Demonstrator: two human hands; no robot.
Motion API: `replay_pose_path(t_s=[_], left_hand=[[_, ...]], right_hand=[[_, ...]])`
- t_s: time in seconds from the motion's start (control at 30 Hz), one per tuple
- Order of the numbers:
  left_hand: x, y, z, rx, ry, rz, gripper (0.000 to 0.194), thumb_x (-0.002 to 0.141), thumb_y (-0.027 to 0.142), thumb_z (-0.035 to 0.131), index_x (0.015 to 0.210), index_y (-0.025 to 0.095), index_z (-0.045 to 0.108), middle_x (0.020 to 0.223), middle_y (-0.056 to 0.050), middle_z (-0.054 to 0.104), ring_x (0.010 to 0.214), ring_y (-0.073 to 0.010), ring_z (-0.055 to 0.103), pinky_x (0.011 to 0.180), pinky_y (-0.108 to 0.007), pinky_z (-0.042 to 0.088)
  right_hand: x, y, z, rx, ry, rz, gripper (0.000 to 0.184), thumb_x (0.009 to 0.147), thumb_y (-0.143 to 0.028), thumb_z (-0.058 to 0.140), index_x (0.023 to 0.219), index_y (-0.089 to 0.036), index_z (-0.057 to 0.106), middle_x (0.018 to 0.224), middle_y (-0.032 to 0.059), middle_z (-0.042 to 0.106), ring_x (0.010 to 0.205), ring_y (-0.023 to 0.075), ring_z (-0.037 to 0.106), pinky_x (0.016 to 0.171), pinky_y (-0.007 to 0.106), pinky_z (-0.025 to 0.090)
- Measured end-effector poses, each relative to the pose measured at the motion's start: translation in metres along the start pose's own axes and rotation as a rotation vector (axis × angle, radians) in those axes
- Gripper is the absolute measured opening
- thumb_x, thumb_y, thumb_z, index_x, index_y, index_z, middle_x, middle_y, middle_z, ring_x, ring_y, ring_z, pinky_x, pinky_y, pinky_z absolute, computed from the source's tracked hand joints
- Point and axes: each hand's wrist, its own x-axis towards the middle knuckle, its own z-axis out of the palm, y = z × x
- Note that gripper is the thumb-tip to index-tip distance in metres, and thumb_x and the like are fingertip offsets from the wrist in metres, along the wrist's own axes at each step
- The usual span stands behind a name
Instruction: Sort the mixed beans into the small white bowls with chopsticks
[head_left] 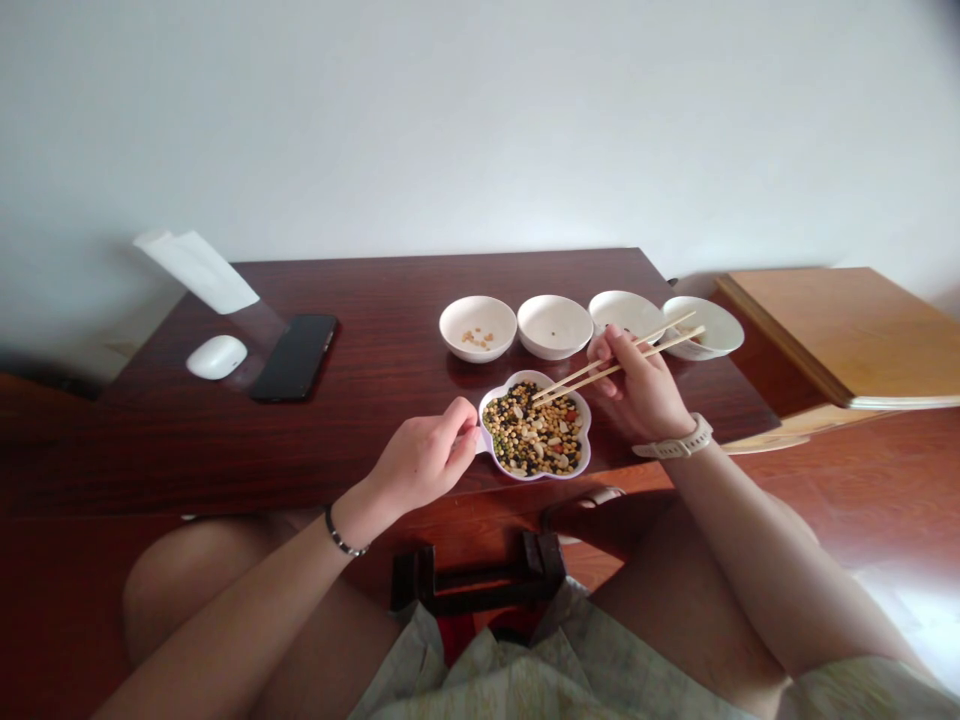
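Observation:
My left hand (429,452) is closed around the short handle of a flower-shaped bowl (586,440) at the table's front edge. Mixed beans, peanuts and grains (536,432) fill this bowl. My right hand (637,380) grips a pair of chopsticks (592,374), whose tips reach into the mix. Behind stand white bowls in a row: the leftmost bowl (478,311) has several pale yellow pieces in it, and the second bowl (555,312) holds a small dark speck. The third bowl (622,303) is partly hidden by my right hand. Inside the rightmost bowl (716,325) lie some brownish pieces, partly behind the chopsticks.
A black phone (295,357) and a white earbud case (217,357) lie on the left of the dark wooden table (390,400). Folded white paper (199,270) leans up behind them. To the right is a light wooden cabinet (840,325); a wall (450,130) backs the table.

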Motion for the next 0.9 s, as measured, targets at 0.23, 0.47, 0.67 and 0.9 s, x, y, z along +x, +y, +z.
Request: replay_pose_path(t_s=[0.23, 0.47, 0.67, 0.9], left_hand=[[0.000, 0.000, 0.000, -0.001, 0.004, 0.010, 0.009, 0.109, 0.023, 0.048, 0.100, 0.023, 0.048, 0.075, 0.003, 0.064, 0.056, -0.0148, 0.058, 0.060, -0.027, 0.036], [0.000, 0.000, 0.000, -0.001, 0.006, 0.016, 0.010, 0.109, 0.023, 0.048, 0.099, 0.023, 0.048, 0.074, 0.004, 0.063, 0.055, -0.0142, 0.057, 0.059, -0.027, 0.035], [0.000, -0.002, 0.001, 0.000, 0.006, 0.017, 0.010, 0.109, 0.024, 0.049, 0.100, 0.023, 0.049, 0.074, 0.003, 0.064, 0.056, -0.0142, 0.058, 0.059, -0.027, 0.035], [0.000, -0.001, 0.000, -0.001, 0.002, 0.016, 0.010, 0.109, 0.024, 0.048, 0.100, 0.023, 0.049, 0.075, 0.003, 0.064, 0.056, -0.0143, 0.057, 0.060, -0.027, 0.034]], right_hand=[[-0.002, 0.011, 0.000, -0.181, -0.022, 0.033, 0.049, 0.103, -0.067, 0.068, 0.085, -0.022, 0.061, 0.060, -0.0020, 0.052, 0.049, 0.0101, 0.043, 0.045, 0.024, 0.029], [-0.004, 0.013, 0.001, -0.213, -0.036, 0.046, 0.050, 0.105, -0.067, 0.065, 0.085, -0.021, 0.061, 0.057, -0.0019, 0.054, 0.049, 0.0096, 0.044, 0.044, 0.022, 0.031], [-0.003, 0.015, 0.000, -0.207, -0.014, 0.036, 0.048, 0.105, -0.066, 0.066, 0.087, -0.022, 0.062, 0.059, -0.0020, 0.054, 0.049, 0.0101, 0.045, 0.045, 0.023, 0.032], [-0.005, 0.015, 0.000, -0.227, -0.008, 0.006, 0.047, 0.106, -0.064, 0.065, 0.086, -0.022, 0.062, 0.061, -0.0011, 0.056, 0.050, 0.0105, 0.048, 0.046, 0.023, 0.035]])
